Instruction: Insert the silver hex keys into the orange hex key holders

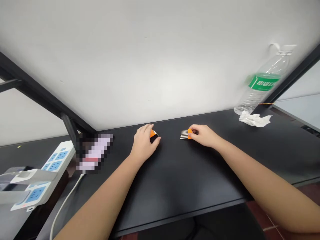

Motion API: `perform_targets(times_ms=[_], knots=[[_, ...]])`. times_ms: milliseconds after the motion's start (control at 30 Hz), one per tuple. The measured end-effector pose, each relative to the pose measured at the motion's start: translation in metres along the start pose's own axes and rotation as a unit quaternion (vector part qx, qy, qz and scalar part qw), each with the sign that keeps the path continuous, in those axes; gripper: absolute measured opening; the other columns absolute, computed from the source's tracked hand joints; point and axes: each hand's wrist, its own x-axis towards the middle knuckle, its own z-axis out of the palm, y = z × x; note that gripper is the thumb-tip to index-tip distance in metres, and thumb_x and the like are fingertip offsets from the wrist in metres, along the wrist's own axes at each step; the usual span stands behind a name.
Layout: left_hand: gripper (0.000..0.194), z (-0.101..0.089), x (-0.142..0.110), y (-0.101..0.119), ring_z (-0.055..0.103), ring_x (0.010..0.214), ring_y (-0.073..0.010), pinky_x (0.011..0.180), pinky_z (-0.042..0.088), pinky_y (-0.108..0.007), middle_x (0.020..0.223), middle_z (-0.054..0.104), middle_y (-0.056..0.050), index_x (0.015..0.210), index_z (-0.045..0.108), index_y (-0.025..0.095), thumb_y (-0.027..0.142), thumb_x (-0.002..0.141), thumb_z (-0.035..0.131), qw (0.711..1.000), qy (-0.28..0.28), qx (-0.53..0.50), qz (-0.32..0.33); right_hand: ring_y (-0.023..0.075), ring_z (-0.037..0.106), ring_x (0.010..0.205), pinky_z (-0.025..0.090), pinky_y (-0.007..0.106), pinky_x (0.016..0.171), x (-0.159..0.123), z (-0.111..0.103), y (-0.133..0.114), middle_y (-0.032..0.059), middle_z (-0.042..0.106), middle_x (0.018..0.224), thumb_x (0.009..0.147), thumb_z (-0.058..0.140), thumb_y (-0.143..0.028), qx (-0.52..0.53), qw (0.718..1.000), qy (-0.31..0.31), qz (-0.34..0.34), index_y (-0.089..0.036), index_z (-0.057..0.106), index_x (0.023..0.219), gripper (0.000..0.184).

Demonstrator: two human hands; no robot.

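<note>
To the right of the white power strip (55,165), a partly hidden orange block (152,133) is covered by the curled left hand (144,141), whose grip cannot be told; farther right, an orange piece (189,133) with metal prongs (184,134) is pinched at its orange end by the right hand (203,135). If this pinch is loosened or twisted, the prongs could be scraped along the tabletop (175,180).

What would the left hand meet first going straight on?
Probably the wall behind the table; nothing visible stands between it and the left hand, though depth is unclear.
</note>
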Motion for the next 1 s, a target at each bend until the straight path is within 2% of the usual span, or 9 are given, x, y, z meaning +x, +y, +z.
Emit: perform_targets(times_ms=[100, 233, 333, 400, 500, 600, 700, 900, 1000], knots=[[0.065, 0.005, 0.007, -0.013, 0.045, 0.139, -0.0379, 0.112, 0.039, -0.056, 0.149, 0.053, -0.017, 0.148, 0.045, 0.015, 0.048, 0.093, 0.057, 0.995, -0.077, 0.024, -0.067, 0.0206, 0.063, 0.088, 0.046, 0.031, 0.076, 0.011, -0.011, 0.022, 0.0042, 0.070, 0.097, 0.088, 0.056, -0.036, -0.061, 0.997, 0.040, 0.032, -0.023, 0.072, 0.093, 0.021], [0.046, 0.007, 0.009, -0.016, 0.052, 0.132, -0.0350, 0.108, 0.042, -0.055, 0.134, 0.066, -0.010, 0.138, 0.058, 0.023, 0.044, 0.098, 0.049, 0.992, -0.102, 0.023, -0.068, 0.0296, 0.059, 0.118, 0.047, 0.040, 0.097, 0.018, -0.014, 0.039, 0.0134, 0.063, 0.126, 0.088, 0.061, -0.041, -0.093, 0.990, 0.084, 0.066, -0.018, 0.070, 0.119, 0.039], [0.046, 0.005, 0.007, -0.015, 0.060, 0.120, -0.0311, 0.100, 0.049, -0.048, 0.123, 0.071, -0.009, 0.136, 0.059, 0.023, 0.043, 0.095, 0.057, 0.994, -0.094, -0.007, -0.062, 0.0293, 0.058, 0.120, 0.047, 0.043, 0.101, 0.013, -0.010, 0.029, 0.0138, 0.061, 0.128, 0.090, 0.061, -0.037, -0.074, 0.987, 0.146, 0.008, -0.018, 0.067, 0.122, 0.038], [0.054, 0.004, 0.005, -0.011, 0.065, 0.109, -0.0277, 0.094, 0.053, -0.042, 0.115, 0.072, -0.008, 0.137, 0.058, 0.023, 0.046, 0.089, 0.067, 0.995, -0.084, -0.034, -0.050, 0.0253, 0.063, 0.108, 0.050, 0.040, 0.096, 0.005, -0.003, 0.014, 0.0108, 0.064, 0.120, 0.090, 0.061, -0.034, -0.038, 0.984, 0.165, -0.059, -0.020, 0.067, 0.116, 0.030], [0.059, 0.003, 0.000, -0.003, 0.068, 0.097, -0.0246, 0.087, 0.056, -0.038, 0.107, 0.073, -0.006, 0.133, 0.060, 0.023, 0.047, 0.081, 0.076, 0.998, -0.050, -0.042, 0.000, 0.0166, 0.065, 0.080, 0.053, 0.032, 0.076, -0.008, 0.015, -0.013, 0.0056, 0.066, 0.102, 0.091, 0.060, -0.031, 0.045, 0.989, 0.090, -0.113, -0.021, 0.067, 0.103, 0.017], [0.052, 0.004, -0.004, 0.007, 0.069, 0.096, -0.0245, 0.091, 0.055, -0.039, 0.109, 0.074, -0.006, 0.126, 0.062, 0.021, 0.043, 0.081, 0.078, 0.996, -0.013, -0.038, 0.077, 0.0151, 0.065, 0.077, 0.053, 0.031, 0.073, -0.017, 0.035, -0.030, 0.0040, 0.067, 0.098, 0.090, 0.062, -0.028, 0.101, 0.985, 0.007, -0.136, -0.021, 0.062, 0.107, 0.019], [0.049, 0.004, -0.008, 0.013, 0.071, 0.095, -0.0224, 0.088, 0.056, -0.036, 0.111, 0.074, -0.005, 0.125, 0.061, 0.021, 0.040, 0.083, 0.077, 0.991, -0.010, -0.068, 0.115, 0.0145, 0.065, 0.077, 0.052, 0.029, 0.071, -0.018, 0.048, -0.035, 0.0027, 0.066, 0.095, 0.090, 0.059, -0.024, 0.144, 0.976, -0.035, -0.161, -0.021, 0.058, 0.103, 0.013], [0.047, 0.004, -0.014, 0.023, 0.071, 0.096, -0.0206, 0.088, 0.057, -0.033, 0.109, 0.073, -0.004, 0.122, 0.060, 0.022, 0.047, 0.085, 0.075, 0.980, -0.042, -0.121, 0.150, 0.0140, 0.063, 0.076, 0.051, 0.028, 0.070, -0.018, 0.054, -0.037, -0.0010, 0.065, 0.087, 0.089, 0.057, -0.018, 0.173, 0.969, -0.045, -0.169, -0.023, 0.051, 0.093, 0.009], [0.046, 0.003, -0.014, 0.025, 0.070, 0.103, -0.0227, 0.092, 0.057, -0.037, 0.115, 0.071, -0.006, 0.127, 0.056, 0.023, 0.038, 0.087, 0.074, 0.982, -0.071, -0.102, 0.141, 0.0139, 0.061, 0.073, 0.048, 0.027, 0.068, -0.019, 0.055, -0.039, -0.0019, 0.064, 0.082, 0.087, 0.056, -0.016, 0.140, 0.977, -0.026, -0.160, -0.023, 0.050, 0.092, 0.010]])
